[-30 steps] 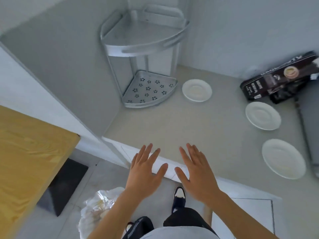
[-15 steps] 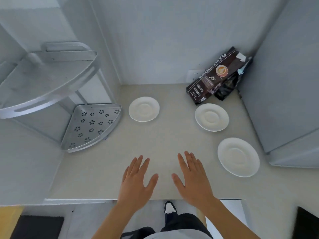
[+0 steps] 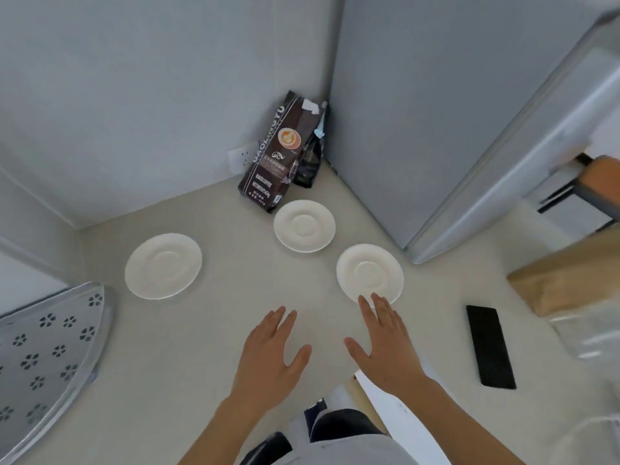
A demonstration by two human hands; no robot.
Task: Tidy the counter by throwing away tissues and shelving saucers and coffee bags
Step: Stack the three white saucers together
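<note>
Three white saucers lie on the beige counter (image 3: 214,330): a left saucer (image 3: 163,266), a middle saucer (image 3: 304,225) and a right saucer (image 3: 369,273). A dark brown coffee bag (image 3: 280,152) leans in the back corner, with a smaller black coffee bag (image 3: 310,159) behind it. My left hand (image 3: 270,357) hovers flat over the counter's front, fingers spread, holding nothing. My right hand (image 3: 385,344) is also flat and spread, its fingertips at the near rim of the right saucer. No tissue is visible.
A perforated metal corner shelf (image 3: 43,350) sits at the left edge. A grey fridge (image 3: 453,129) stands to the right of the bags. A black phone (image 3: 490,345), a brown paper bag (image 3: 567,276) and clear plastic (image 3: 590,333) lie on the right.
The view has swung right: the shelf slid to the left edge, and the phone and paper bag came into sight. Both hands stayed spread and now sit nearer the right saucer.
</note>
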